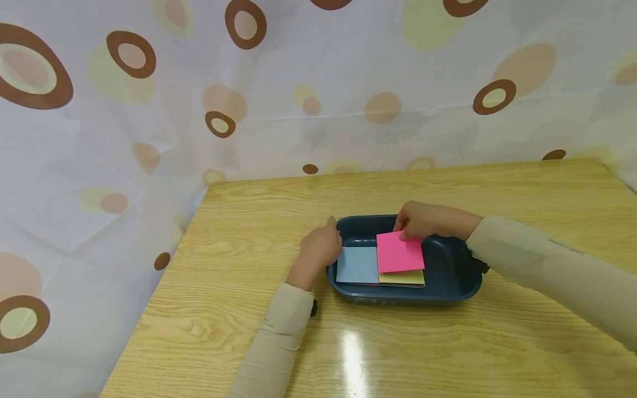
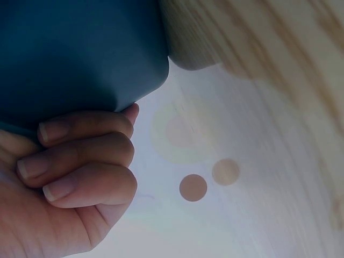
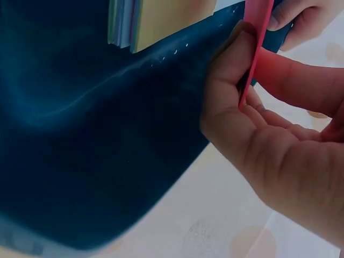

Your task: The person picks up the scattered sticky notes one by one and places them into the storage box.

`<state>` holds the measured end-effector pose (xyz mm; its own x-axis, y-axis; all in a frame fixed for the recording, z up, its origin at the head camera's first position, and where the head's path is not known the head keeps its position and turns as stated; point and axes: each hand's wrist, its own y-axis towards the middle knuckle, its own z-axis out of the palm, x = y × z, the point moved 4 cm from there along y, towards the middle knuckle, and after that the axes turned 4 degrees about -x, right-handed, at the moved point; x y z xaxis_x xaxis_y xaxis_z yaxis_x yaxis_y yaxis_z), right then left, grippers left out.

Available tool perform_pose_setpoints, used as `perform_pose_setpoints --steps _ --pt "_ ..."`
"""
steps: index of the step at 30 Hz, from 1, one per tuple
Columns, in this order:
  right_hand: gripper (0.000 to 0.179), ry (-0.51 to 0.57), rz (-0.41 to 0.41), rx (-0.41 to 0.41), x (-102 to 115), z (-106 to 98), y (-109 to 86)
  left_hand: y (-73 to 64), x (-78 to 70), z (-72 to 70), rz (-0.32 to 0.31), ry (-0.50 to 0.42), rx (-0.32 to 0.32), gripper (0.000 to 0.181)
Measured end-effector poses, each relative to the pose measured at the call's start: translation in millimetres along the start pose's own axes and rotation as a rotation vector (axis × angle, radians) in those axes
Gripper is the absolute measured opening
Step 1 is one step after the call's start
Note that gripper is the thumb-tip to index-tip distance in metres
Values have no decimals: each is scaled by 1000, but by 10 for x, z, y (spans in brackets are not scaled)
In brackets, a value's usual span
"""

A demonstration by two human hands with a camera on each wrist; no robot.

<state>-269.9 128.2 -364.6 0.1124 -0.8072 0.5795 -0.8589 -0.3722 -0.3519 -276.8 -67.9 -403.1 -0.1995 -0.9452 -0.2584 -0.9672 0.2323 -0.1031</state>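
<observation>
A dark blue plastic tub (image 1: 450, 271) with rounded ends stands on the wooden table. My left hand (image 1: 320, 246) grips its left end at the rim; in the left wrist view several fingers (image 2: 91, 156) are curled against the tub's wall. Over the tub's middle, my right hand (image 1: 420, 221) pinches a pink square sticky note pad (image 1: 400, 254) between thumb and fingers. The pink pad (image 3: 258, 37) shows edge-on in the right wrist view. Below it, a yellow sticky note pad (image 1: 402, 277) is partly covered. Left of that lies a light blue sticky note pad (image 1: 357, 264).
The wooden table (image 1: 224, 265) reaches around the tub on all sides. A white sheet with brown, peach and yellow dots (image 1: 348, 61) hangs behind the table and along its left side. Stacked paper edges (image 3: 123, 24) show below the yellow pad.
</observation>
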Motion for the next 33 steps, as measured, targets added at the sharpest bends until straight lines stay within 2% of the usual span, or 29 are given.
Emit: perform_pose_setpoints --steps 5,12,16,23,29,33 --pt "23 -34 69 62 0 61 38 9 -13 8 5 0 0 48" --pt "35 -100 136 126 -24 155 98 35 -29 49 -7 17 16 49" --pt "29 -170 152 137 -45 190 135 44 -44 57 -1 20 6 49" --pt "11 -267 143 127 -47 174 180 79 -79 37 -8 24 -2 49" --pt "15 -321 89 118 -7 185 150 113 -96 54 -14 27 5 49" --pt "13 -325 95 91 -17 204 124 123 -111 78 -8 24 9 49"
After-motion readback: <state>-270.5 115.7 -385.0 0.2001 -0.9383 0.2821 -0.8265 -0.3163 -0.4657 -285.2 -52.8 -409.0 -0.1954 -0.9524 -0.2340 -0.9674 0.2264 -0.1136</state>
